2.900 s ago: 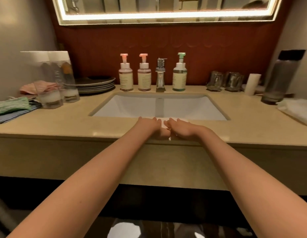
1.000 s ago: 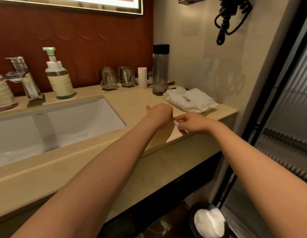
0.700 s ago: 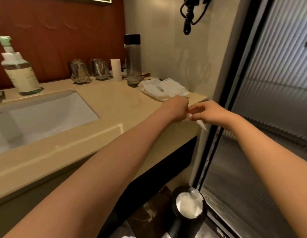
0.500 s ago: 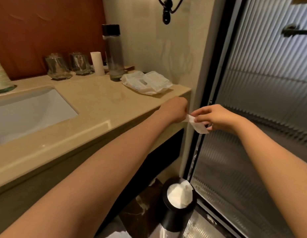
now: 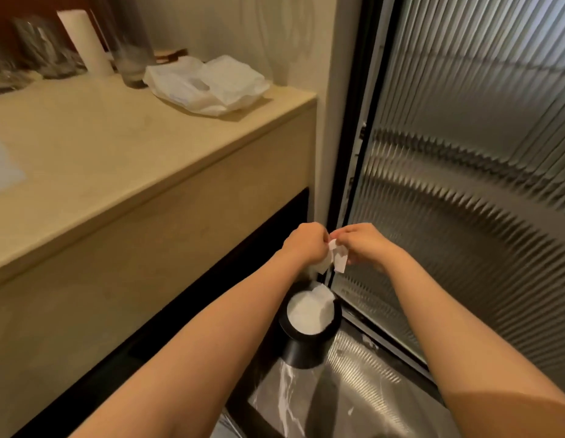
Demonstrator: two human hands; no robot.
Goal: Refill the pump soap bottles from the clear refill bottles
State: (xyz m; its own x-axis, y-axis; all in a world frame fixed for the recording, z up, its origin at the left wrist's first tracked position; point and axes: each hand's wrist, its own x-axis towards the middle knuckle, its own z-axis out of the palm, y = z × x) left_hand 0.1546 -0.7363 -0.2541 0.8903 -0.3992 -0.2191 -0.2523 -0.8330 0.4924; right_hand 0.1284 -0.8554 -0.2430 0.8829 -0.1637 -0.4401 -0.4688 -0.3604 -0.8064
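- both hands are down low past the end of the counter (image 5: 116,147), knuckles nearly touching, with a white paper scrap (image 5: 333,259) between them
- left hand (image 5: 305,245) is curled into a fist around the crumpled bulk of it, and right hand (image 5: 366,245) pinches the loose flap with thumb and fingertips, so both are clamped on the paper and neither is free
- the bit that matters: the black bin (image 5: 303,352) sits on the floor right under the hands, mouth up, already stuffed with white tissue. The paper dangles with its long side pointing down at that opening
- the bin's mouth is a touch more under the left hand than the right, so I'd guess letting go drops it straight in, no reach needed. The ribbed glass door (image 5: 480,153) is just beside the right hand
- as for the actual job, no pump soap bottles or refill bottles anywhere in this shot. On the counter there's only a tall smoky bottle (image 5: 129,52) (top cut off, can't tell what it is), a white roll (image 5: 85,42) and a crumpled plastic bag (image 5: 208,85), all well up and to the left of the hands
- looks like tidy-up to me, not pouring
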